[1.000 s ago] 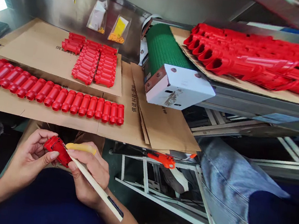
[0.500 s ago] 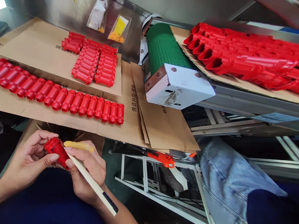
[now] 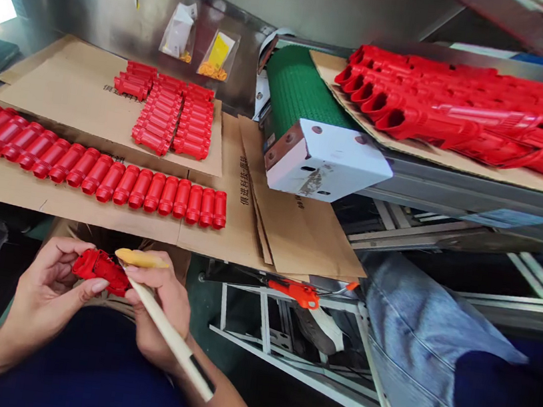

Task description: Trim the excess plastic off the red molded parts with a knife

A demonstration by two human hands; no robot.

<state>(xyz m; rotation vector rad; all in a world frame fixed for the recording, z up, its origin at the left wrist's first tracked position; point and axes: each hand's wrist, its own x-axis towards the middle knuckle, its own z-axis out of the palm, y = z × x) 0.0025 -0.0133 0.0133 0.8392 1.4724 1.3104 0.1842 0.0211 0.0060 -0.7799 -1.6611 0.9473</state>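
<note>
One red part, pinched by the left grip, just left of the right grip; one pale stick, clasped in the latter; one row of red tubes, beyond both.

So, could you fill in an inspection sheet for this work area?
Surface: brown cardboard sheets, partly overlapping.
Job's things: hollow red part in hand; pale stick angled towards it; row of red tubes on cardboard.
Clutter: two small bags; orange tool below the cardboard.
Hands: left hand holds the red part; right hand grips the pale stick.
Cables: none clearly seen.
Surroundings: green belt, piled red pieces, another person's jeans-clad leg.
</note>
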